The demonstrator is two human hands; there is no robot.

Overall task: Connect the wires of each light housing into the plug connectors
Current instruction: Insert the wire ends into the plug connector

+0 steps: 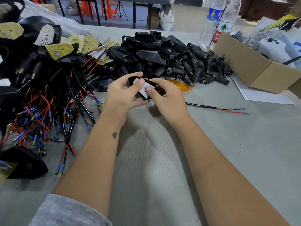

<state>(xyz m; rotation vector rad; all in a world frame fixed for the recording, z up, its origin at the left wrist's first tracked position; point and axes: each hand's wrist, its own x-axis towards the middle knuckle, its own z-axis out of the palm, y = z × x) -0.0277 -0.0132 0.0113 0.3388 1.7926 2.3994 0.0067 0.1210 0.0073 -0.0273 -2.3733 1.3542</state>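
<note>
Both hands hold one black light housing [132, 79] with a white LED board [144, 92] set in it, above the middle of the table. My left hand [121, 93] grips the housing from the left, thumb on the board. My right hand [164, 97] grips it from the right, thumb pressing the board. The housing's black cable [203, 105] runs right across the table and ends in a red and a black wire with blue-sleeved terminals [244, 110]. A heap of black plug connectors [203, 70] with brass ends lies behind my right hand.
A heap of empty black housings [146, 51] sits behind the hands. Wired housings with yellow boards and red and black leads [42, 103] fill the left side. An orange lens [180, 84] lies by my right hand. A cardboard box [254, 67] and two bottles [216, 23] stand at the right.
</note>
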